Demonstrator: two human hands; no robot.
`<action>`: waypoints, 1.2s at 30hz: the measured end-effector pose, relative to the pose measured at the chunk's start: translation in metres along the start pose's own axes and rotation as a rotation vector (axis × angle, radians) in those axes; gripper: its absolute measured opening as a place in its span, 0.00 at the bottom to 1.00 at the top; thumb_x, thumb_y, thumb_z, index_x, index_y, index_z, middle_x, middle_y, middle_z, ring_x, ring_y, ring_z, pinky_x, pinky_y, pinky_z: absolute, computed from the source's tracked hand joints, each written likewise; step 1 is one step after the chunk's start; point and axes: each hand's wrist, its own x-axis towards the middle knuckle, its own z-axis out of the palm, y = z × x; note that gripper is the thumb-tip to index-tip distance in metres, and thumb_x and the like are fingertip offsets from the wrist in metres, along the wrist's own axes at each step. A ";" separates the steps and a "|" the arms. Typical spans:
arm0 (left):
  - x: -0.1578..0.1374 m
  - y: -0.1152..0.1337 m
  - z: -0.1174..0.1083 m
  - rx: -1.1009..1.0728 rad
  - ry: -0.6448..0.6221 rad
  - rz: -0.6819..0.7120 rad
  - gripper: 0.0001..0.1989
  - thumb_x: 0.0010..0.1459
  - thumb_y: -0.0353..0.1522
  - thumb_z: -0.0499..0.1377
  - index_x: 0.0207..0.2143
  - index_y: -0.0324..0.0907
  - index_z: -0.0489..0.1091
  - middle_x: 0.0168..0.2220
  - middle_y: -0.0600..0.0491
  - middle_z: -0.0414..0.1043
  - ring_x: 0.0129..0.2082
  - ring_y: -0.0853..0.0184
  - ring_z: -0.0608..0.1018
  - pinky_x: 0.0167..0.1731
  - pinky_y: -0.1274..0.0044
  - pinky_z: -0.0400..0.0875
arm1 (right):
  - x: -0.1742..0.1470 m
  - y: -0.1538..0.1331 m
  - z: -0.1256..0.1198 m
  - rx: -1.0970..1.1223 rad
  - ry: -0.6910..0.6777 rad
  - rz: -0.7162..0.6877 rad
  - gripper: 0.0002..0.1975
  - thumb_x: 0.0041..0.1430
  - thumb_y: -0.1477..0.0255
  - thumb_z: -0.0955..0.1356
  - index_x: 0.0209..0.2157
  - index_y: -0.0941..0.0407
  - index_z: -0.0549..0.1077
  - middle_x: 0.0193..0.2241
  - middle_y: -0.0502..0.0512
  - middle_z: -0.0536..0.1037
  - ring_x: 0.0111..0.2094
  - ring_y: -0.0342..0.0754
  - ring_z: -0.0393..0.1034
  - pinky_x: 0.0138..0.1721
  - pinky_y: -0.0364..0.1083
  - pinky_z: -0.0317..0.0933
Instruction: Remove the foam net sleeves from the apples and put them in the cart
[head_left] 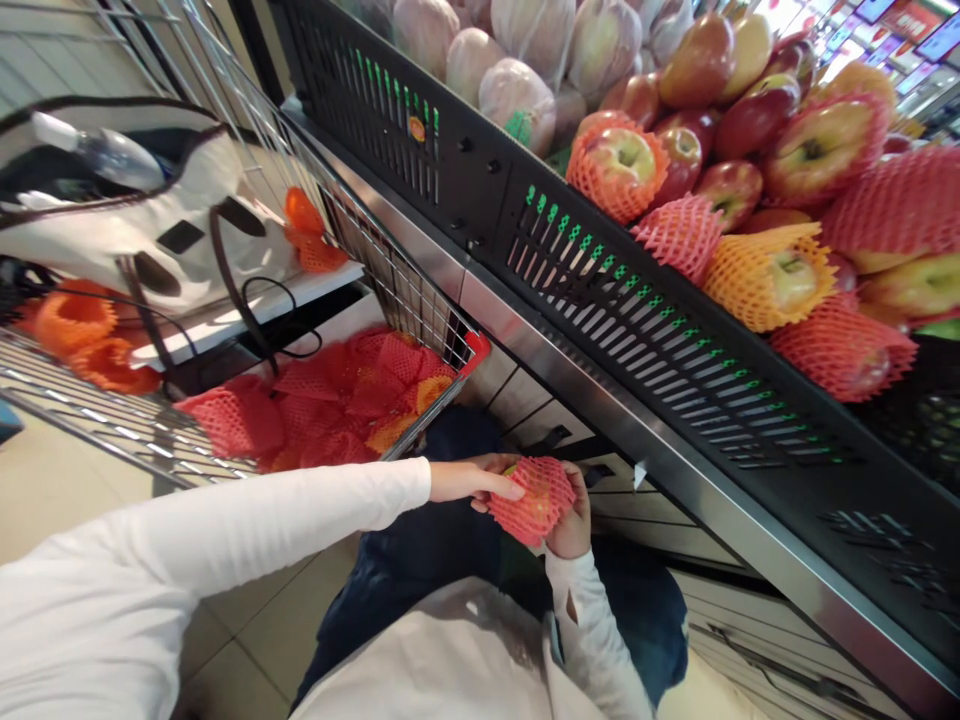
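Observation:
In front of my lap, both hands hold an apple in a pink foam net. My left hand grips it from the left, with the thumb lying across the net. On the other side, my right hand has its fingers wrapped round the net's edge. A bit of greenish fruit skin shows near the left fingers; the net covers most of the rest. Above and to the right, apples lie heaped, some bare and others in nets, such as one in a yellow foam net.
A black slotted rail with a metal ledge edges the fruit display. Wrapped round fruits sit at the back. To the left, a shopping cart holds pink foam nets, orange nets and a white bag.

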 end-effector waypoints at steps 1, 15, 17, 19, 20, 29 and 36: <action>0.000 0.001 0.001 0.002 0.000 0.021 0.40 0.45 0.49 0.68 0.54 0.37 0.62 0.29 0.56 0.63 0.20 0.77 0.61 0.17 0.82 0.49 | 0.000 -0.002 0.001 -0.001 0.024 -0.018 0.18 0.40 0.70 0.75 0.36 0.55 0.71 0.34 0.52 0.76 0.36 0.48 0.70 0.42 0.48 0.64; -0.003 0.005 -0.011 1.050 0.311 0.096 0.29 0.56 0.53 0.57 0.47 0.38 0.72 0.36 0.48 0.75 0.33 0.65 0.75 0.30 0.77 0.60 | -0.035 -0.003 0.015 0.183 -0.054 0.534 0.34 0.53 0.57 0.72 0.59 0.50 0.63 0.50 0.57 0.76 0.44 0.53 0.75 0.39 0.51 0.72; -0.003 0.004 -0.011 1.089 0.315 0.099 0.33 0.55 0.56 0.57 0.50 0.39 0.72 0.40 0.46 0.75 0.39 0.60 0.76 0.34 0.76 0.62 | -0.034 -0.003 0.013 0.231 -0.051 0.568 0.29 0.56 0.54 0.69 0.56 0.53 0.67 0.49 0.59 0.76 0.45 0.53 0.75 0.40 0.52 0.72; -0.004 0.004 -0.010 1.075 0.335 0.113 0.38 0.53 0.57 0.59 0.56 0.40 0.68 0.50 0.44 0.72 0.47 0.56 0.75 0.41 0.75 0.64 | -0.031 -0.002 0.008 0.249 -0.045 0.558 0.26 0.58 0.55 0.68 0.54 0.54 0.69 0.49 0.59 0.76 0.45 0.53 0.75 0.39 0.51 0.72; -0.004 0.004 -0.010 1.064 0.340 0.123 0.38 0.52 0.56 0.60 0.57 0.40 0.67 0.53 0.44 0.69 0.49 0.56 0.74 0.44 0.74 0.64 | -0.028 -0.001 0.005 0.252 -0.045 0.558 0.26 0.58 0.56 0.68 0.54 0.54 0.70 0.48 0.59 0.77 0.44 0.52 0.75 0.38 0.51 0.73; -0.001 0.004 -0.012 0.850 0.242 0.470 0.17 0.49 0.36 0.68 0.38 0.38 0.68 0.42 0.49 0.63 0.35 0.71 0.69 0.39 0.78 0.66 | -0.015 -0.007 -0.001 0.406 -0.185 0.622 0.27 0.57 0.50 0.65 0.49 0.53 0.75 0.46 0.58 0.78 0.45 0.51 0.75 0.33 0.45 0.71; 0.002 -0.003 -0.015 0.867 0.183 0.441 0.12 0.52 0.36 0.66 0.32 0.37 0.69 0.37 0.51 0.67 0.35 0.71 0.70 0.37 0.79 0.63 | -0.021 -0.024 0.008 0.414 -0.169 0.559 0.35 0.58 0.41 0.59 0.48 0.55 0.76 0.45 0.60 0.78 0.41 0.49 0.75 0.31 0.43 0.69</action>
